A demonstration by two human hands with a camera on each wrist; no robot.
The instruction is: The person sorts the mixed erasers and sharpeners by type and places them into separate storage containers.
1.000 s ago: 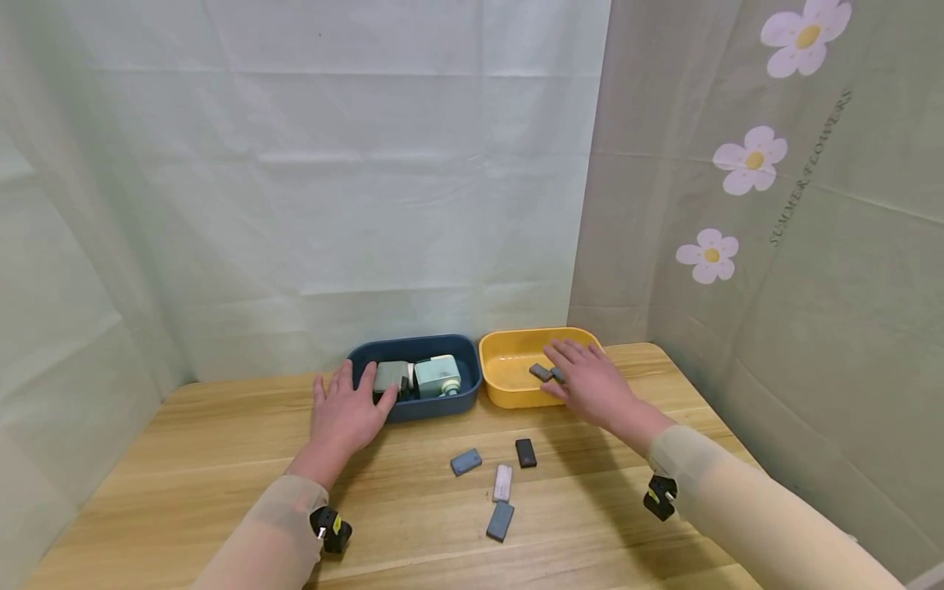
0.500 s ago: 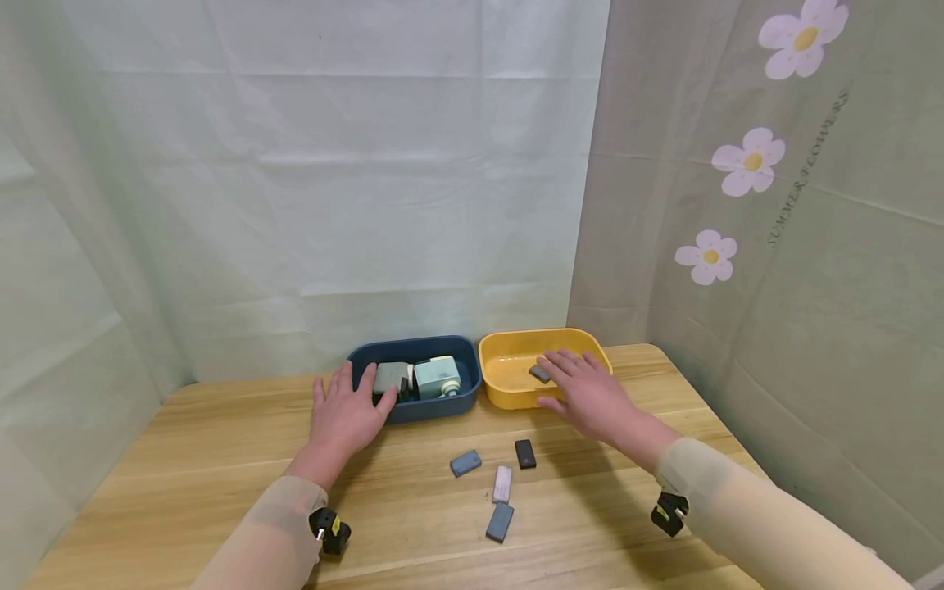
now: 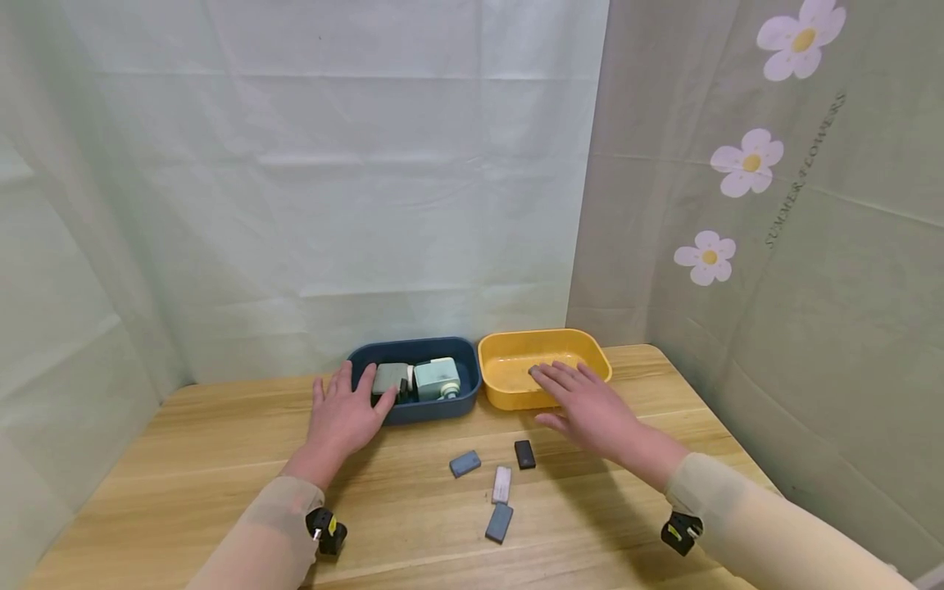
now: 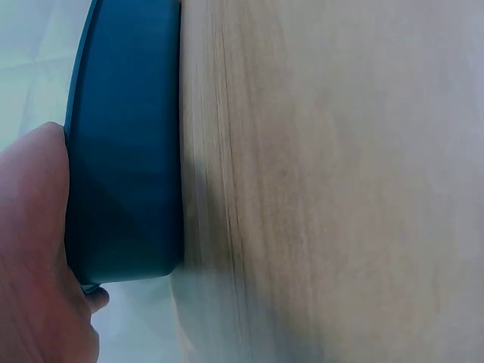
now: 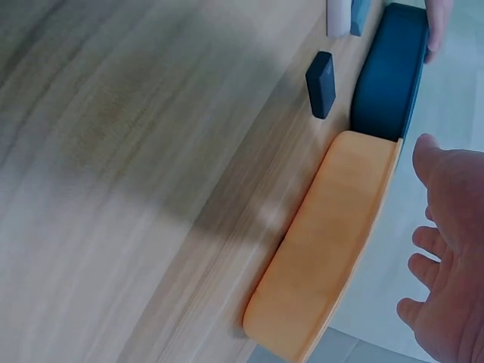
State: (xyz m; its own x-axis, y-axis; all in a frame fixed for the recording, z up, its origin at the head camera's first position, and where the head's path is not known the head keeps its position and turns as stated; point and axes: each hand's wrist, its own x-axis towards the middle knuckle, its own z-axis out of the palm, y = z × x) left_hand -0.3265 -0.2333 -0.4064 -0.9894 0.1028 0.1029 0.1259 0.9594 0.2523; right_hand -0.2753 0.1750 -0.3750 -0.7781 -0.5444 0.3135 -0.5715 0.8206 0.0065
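Left grip [image 3: 348, 416] and right grip [image 3: 596, 410], both released

Nearest on the wood-grained tabletop [image 3: 221, 459], a matte slate block [image 3: 499, 523] nearly meets a whitish block [image 3: 501, 484]; beyond lie a blue block [image 3: 465, 464] and black block [image 3: 524, 454], slim rectangles all. Straight-fingered, the right hovers over the smooth yellow bin [image 3: 516, 400], partly hiding a charcoal block [image 3: 533, 371]. The left rests on the rounded navy bin [image 3: 435, 411], perhaps steadying it; boxy containers [image 3: 437, 378] lie inside. Behind hangs creased cloth [image 3: 369, 205].

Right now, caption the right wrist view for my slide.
Right hand above a yellow tub, blue tub alongside, black block on the table.
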